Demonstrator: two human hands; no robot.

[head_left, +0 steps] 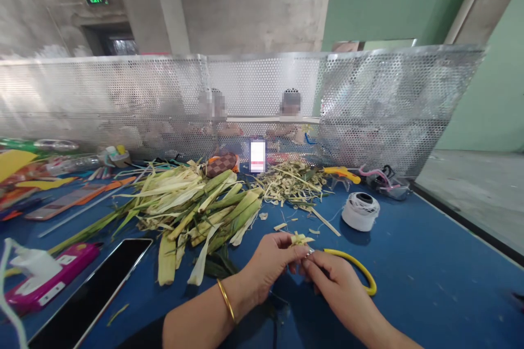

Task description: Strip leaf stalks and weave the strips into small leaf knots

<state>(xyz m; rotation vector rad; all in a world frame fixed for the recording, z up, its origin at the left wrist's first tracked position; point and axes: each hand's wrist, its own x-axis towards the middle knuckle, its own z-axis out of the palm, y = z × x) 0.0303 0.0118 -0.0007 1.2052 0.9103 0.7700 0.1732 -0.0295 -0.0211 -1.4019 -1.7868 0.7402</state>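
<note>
My left hand [272, 262], with a gold bangle on its wrist, pinches a small pale yellow-green bundle of husk strips [301, 239] between thumb and fingers. My right hand [333, 275] is closed just beside it, its fingertips meeting the left ones below the bundle. A shiny metallic bit [310, 253] shows between the fingertips; whether it is held or worn I cannot tell. Behind my right hand curves a yellow loop handle [370, 278], its other end hidden. A spool of white thread [361, 211] stands beyond, with a fine thread trailing left.
Corn husks [192, 202] lie heaped at centre left, with shredded husk pieces [292, 182] behind. A dark-screened phone [92, 294] and a magenta power strip [53, 278] are on the left. A perforated metal screen [262, 82] closes off the blue table's [442, 278] far side; people sit behind it.
</note>
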